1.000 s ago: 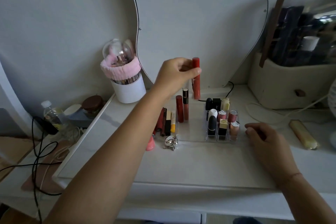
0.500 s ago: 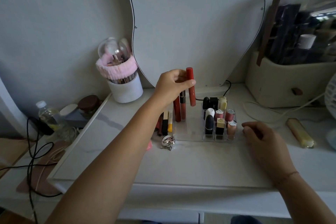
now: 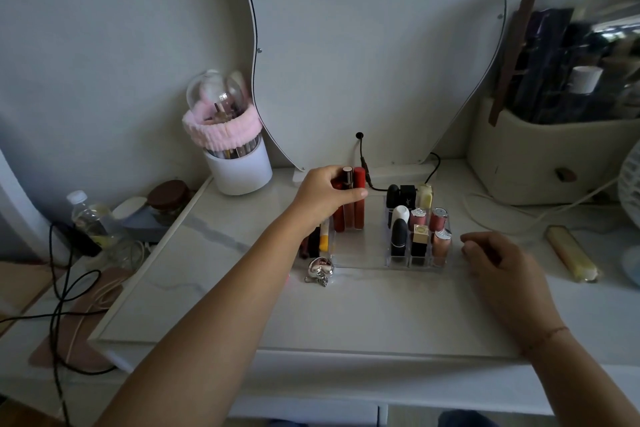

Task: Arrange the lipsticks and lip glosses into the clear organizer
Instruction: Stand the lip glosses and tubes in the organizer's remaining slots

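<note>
Lowered since before, a tall red lip-gloss tube [image 3: 359, 198] is being gripped upright in the clear acrylic organizer [image 3: 360, 255] by left hand [image 3: 323, 196] fingers [image 3: 353, 195]; the right hand [image 3: 498, 262] is being rested loosely curled, empty, beside it.

Both forearms are bare with no sleeves showing, the left hand [image 3: 323, 196] wears nothing on its wrist or fingers [image 3: 353, 194], and the right hand [image 3: 502, 269] has a thin cord bracelet [image 3: 545, 336] around its wrist.
</note>
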Demonstrator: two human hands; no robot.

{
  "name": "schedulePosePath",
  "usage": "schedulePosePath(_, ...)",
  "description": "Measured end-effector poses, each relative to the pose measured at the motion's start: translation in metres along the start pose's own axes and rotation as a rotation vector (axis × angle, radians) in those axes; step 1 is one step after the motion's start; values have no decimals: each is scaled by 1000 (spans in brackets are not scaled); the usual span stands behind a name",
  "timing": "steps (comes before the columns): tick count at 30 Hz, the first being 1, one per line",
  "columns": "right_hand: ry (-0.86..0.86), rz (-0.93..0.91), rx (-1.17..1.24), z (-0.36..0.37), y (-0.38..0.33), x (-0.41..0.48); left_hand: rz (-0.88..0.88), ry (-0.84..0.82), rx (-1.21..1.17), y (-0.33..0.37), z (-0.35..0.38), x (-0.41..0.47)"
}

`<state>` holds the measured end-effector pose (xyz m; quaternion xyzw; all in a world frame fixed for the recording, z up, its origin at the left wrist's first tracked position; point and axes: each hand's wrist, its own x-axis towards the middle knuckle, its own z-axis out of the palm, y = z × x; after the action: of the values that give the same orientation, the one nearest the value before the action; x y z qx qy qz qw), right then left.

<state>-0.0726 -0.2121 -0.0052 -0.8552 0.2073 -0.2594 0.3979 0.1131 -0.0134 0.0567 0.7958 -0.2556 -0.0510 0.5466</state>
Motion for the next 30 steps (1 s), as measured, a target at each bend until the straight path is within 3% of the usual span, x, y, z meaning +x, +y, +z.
schedulePosePath(18,-9,7,-9,-1,-2,0,45,-35,-133,2,-32,-10)
schedulePosePath(21,-10,8,-8,0,-1,-1,33,72,-164,-7,-66,-15)
schedulePosePath(25,3,4,-9,-1,-2,0,-130,286,-54,-39,-82,-16)
schedulePosePath(30,-2,-2,-19,-1,-1,-1,-401,200,206,-70,-75,-19)
